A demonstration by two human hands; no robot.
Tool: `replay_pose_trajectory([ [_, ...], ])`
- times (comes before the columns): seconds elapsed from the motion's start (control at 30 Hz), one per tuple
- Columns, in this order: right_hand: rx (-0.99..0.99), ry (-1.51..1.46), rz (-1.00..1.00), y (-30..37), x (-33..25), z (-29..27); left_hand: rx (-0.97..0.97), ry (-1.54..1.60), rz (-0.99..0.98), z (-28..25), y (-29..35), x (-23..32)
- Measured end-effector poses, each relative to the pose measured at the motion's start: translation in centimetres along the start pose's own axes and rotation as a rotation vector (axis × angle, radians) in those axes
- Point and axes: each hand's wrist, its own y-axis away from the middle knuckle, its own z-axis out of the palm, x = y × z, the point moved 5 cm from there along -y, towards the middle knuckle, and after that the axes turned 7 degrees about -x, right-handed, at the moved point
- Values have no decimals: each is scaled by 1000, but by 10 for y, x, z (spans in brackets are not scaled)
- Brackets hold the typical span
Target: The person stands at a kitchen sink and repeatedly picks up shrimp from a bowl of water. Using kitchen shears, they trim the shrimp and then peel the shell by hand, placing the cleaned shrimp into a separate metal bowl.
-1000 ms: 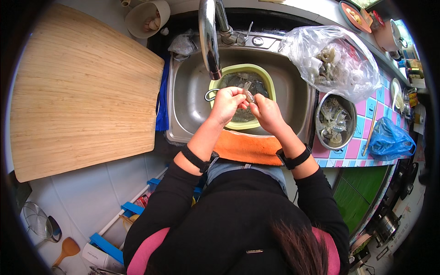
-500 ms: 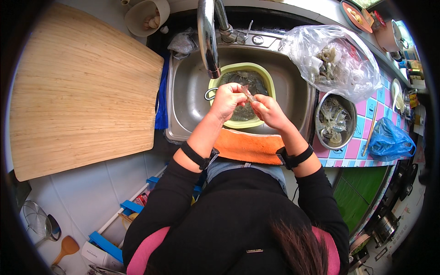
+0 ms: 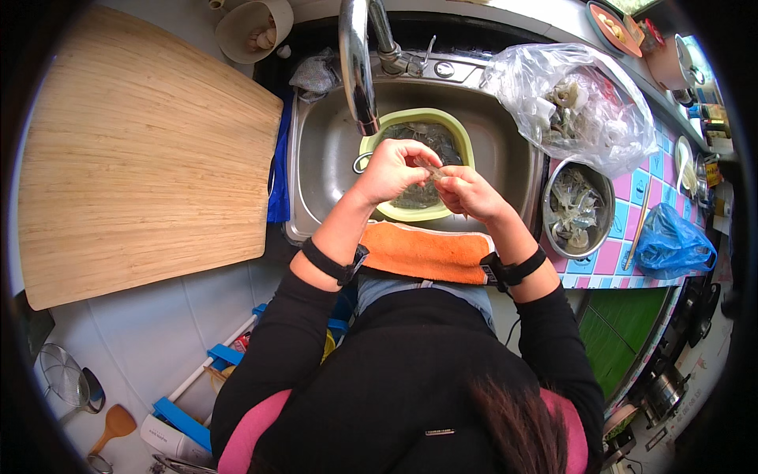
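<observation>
Over a pale yellow-green basin (image 3: 418,214) in the sink, I hold a shrimp (image 3: 429,168) between both hands. My left hand (image 3: 388,170) pinches one end, thumb and forefinger together. My right hand (image 3: 474,193) is closed around the other end, which its fingers partly hide. Several grey shrimp (image 3: 418,134) lie in water in the basin below. A metal ring handle (image 3: 361,162) pokes out at the basin's left side, the rest of it hidden by my left hand. To the right of the sink, a metal pot (image 3: 583,254) contains shrimp or shrimp shells; I cannot tell which.
The faucet (image 3: 361,87) hangs over the sink (image 3: 316,158) just beyond my hands. A clear plastic bag (image 3: 513,75) with scraps lies at the right rim. A large wooden board (image 3: 150,158) stands left; an orange towel (image 3: 426,254) drapes the front edge. A blue bag (image 3: 671,241) lies right.
My right hand has turned and shifted slightly, and its fingers now cover more of the shrimp. My left wrist has moved a little to the left. The basin and pot have stayed put.
</observation>
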Motion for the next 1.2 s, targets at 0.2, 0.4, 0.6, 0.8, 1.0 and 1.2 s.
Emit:
replay_pose_trajectory([
  [0.2, -24, -46, 34, 2, 1, -1, -29, -78, -41, 0, -2, 2],
  [0.4, -42, -108, 34, 5, 3, -1, -40, -61, -65, 1, -3, -1],
  [0.6, -69, -206, 13, 4, 7, 1, -35, -17, -16, 2, -4, -5],
  [0.8, -50, -225, -21, 2, 8, 3, 81, 76, 10, 1, -5, -19],
  [1.0, -9, -180, -34, 1, 6, 2, 177, 231, 21, 1, -4, -31],
  [1.2, 38, -71, -32, 0, 10, -6, 227, 383, 75, -2, -7, -41],
])
